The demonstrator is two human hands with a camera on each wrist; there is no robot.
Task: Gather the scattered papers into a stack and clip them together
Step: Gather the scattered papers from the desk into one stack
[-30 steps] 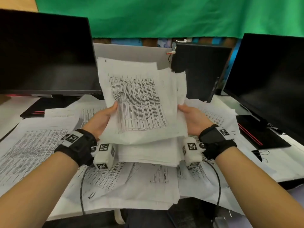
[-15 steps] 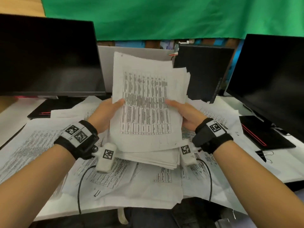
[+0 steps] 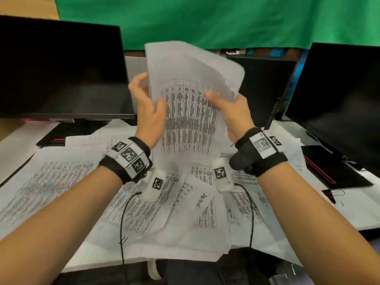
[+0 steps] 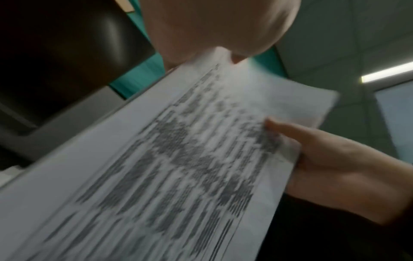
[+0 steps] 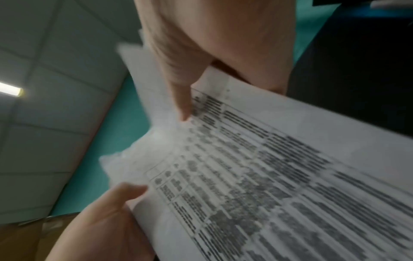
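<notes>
In the centre of the head view, a thick stack of white printed sheets covered in dark table rows (image 3: pixel 191 112) is standing nearly upright in the air above the white desk (image 3: pixel 18 140), held between both hands. The right hand (image 3: pixel 232 112) is gripping the stack's right edge, its thumb lying across the printed front and its fingers hidden behind the sheets. The left hand (image 3: pixel 148 108) is meeting the stack's left edge with its thumb at the front face; its fingers are loosely curled by the edge, and I cannot tell whether they are actually clamping the paper. The top of the stack is fanning unevenly toward the upper centre of the frame, against the green cloth backdrop (image 3: pixel 205 19).

The left wrist view is blurred but is showing the same stack (image 4: pixel 178 167) running diagonally across the frame, with the right hand (image 4: pixel 335 167) at the right side pinching its edge, thumb on top. In the right wrist view the stack (image 5: pixel 268 185) is filling the lower right, the right hand's thumb (image 5: pixel 181 98) is pressing down on the printed face, and the left hand (image 5: pixel 100 220) is touching the edge at lower left.

Below the hands, more loose printed white sheets (image 3: pixel 144 202) are lying overlapped and skewed across the desk in the lower half of the head view. A black binder clip with wire handles (image 3: pixel 331 195) is lying on the desk at the right edge. A dark monitor (image 3: pixel 61 68) is standing at upper left and another dark monitor (image 3: pixel 339 103) at the right.
</notes>
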